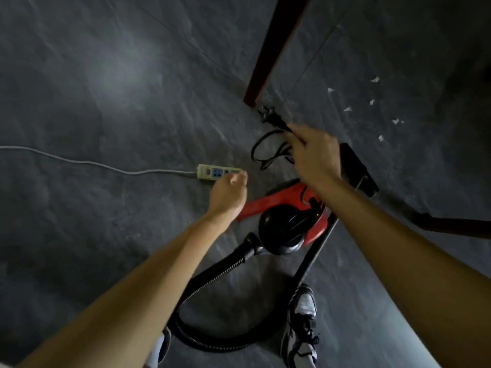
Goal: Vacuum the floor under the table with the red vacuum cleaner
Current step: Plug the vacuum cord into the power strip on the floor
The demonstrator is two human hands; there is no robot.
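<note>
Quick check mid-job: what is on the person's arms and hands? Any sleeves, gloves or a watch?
Nothing worn shows. Both forearms are bare right down to the bottom edge of the head view, with no sleeve cuff in sight. The left hand and the right hand are ungloved. No watch, band or ring shows, though the picture is slightly blurred there.

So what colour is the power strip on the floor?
The power strip is cream, head view.

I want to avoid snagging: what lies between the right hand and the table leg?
In the head view, a black cord, held by the right hand, trails toward the foot of the table leg; otherwise bare floor.
</note>
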